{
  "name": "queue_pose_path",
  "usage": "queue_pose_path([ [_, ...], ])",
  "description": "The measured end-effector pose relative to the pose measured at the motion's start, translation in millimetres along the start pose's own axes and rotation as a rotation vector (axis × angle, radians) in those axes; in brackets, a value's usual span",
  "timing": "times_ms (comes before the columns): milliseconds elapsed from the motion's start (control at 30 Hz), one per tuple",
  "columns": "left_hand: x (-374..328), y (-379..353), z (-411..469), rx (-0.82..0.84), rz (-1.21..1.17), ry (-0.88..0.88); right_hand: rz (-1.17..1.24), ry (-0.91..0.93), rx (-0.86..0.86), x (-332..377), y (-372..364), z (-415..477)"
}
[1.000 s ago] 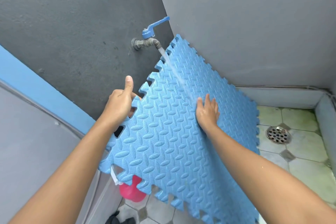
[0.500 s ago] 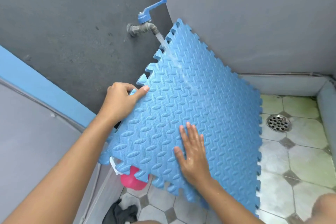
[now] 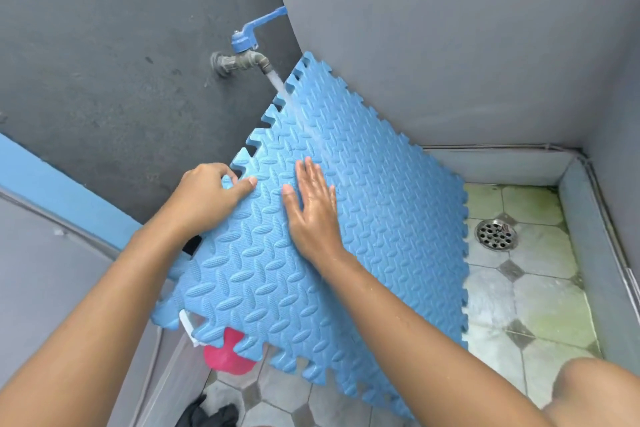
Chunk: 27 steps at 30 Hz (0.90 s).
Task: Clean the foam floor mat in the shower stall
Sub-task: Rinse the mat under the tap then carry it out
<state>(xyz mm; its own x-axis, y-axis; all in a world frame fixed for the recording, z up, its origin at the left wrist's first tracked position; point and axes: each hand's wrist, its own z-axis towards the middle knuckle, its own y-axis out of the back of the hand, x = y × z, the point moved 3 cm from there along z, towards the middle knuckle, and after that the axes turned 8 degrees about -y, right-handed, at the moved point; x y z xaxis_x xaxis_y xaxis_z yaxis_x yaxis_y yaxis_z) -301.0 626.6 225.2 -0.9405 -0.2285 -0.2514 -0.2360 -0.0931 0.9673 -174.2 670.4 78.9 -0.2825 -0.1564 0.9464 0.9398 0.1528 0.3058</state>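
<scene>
A blue foam floor mat [image 3: 381,225] with jigsaw edges stands tilted against the grey wall corner, under a wall tap [image 3: 242,59] with a blue lever. Water runs from the tap down onto the mat's upper part. My left hand [image 3: 211,198] grips the mat's toothed left edge, thumb on the front face. My right hand [image 3: 311,208] lies flat and wet on the mat's face, fingers spread, just left of the water stream.
The tiled stall floor [image 3: 519,305] with a round metal drain [image 3: 496,234] lies to the right, inside a low grey curb [image 3: 581,246]. A pink object [image 3: 225,357] sits behind the mat's lower edge. Dark cloth [image 3: 211,414] lies on the floor. A bare knee [image 3: 595,388] is at lower right.
My right hand has slid from the mat's lower middle up to its upper middle near the water stream. My left hand keeps its grip on the left edge.
</scene>
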Motion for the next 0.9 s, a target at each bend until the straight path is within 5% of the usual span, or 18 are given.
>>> queue_pose_path([
  [233, -14.4, -4.4, 29.3, 0.17, -0.086, 0.106, 0.045, 0.023, 0.007, -11.6, -1.2, -7.0],
  [633, -9.4, -7.3, -3.8, -0.149, 0.031, -0.22, 0.018, 0.205, -0.013, 28.7, 23.3, 139.9],
  [733, 0.6, -2.0, -13.9, -0.173, 0.018, -0.243, -0.021, 0.024, 0.019, -33.9, 40.9, 176.9],
  [900, 8.9, 5.4, -25.0, -0.207, 0.007, -0.274, -0.188, -0.638, -0.096, -253.4, 88.7, 123.4],
])
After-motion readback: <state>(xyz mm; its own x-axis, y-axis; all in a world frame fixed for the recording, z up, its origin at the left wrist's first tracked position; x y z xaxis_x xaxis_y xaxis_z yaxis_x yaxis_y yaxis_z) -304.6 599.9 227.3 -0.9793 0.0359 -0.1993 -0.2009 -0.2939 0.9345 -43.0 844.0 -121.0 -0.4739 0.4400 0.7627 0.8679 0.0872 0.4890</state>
